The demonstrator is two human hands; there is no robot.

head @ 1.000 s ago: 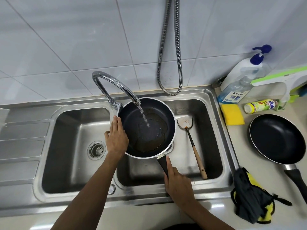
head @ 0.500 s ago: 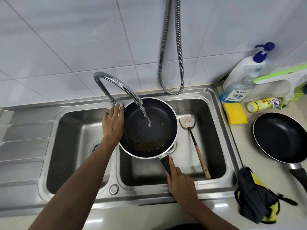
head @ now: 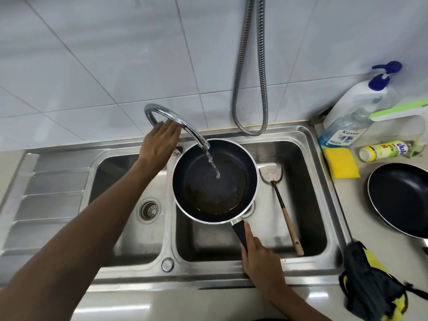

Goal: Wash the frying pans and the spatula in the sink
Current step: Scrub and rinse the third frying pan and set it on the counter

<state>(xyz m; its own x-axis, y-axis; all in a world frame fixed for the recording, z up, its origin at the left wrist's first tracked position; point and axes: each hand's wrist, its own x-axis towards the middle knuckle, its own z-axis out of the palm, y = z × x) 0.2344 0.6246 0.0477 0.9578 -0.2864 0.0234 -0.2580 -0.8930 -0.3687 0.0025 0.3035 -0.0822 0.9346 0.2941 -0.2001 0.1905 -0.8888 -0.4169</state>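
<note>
A dark frying pan (head: 214, 181) is held over the right basin of a steel sink (head: 208, 271). Its handle is gripped at five o'clock by the right hand (head: 261, 262), forefinger laid along it. Water from the faucet (head: 185, 126) is run into it, and brownish residue is pooled inside. At ten o'clock the left hand (head: 159, 144) is rested on the faucet neck, fingers fairly straight, grasping nothing. The spatula (head: 281, 205) is lying in the basin at three o'clock, and a second pan (head: 400, 198) is seen on the counter (head: 375, 237) beyond. Washing is judged barely begun, the yellow sponge (head: 341, 162) being untouched.

Bright, even overhead light glares off the steel sink (head: 289, 135), with wide-angle bending and slight blur at the edges.
</note>
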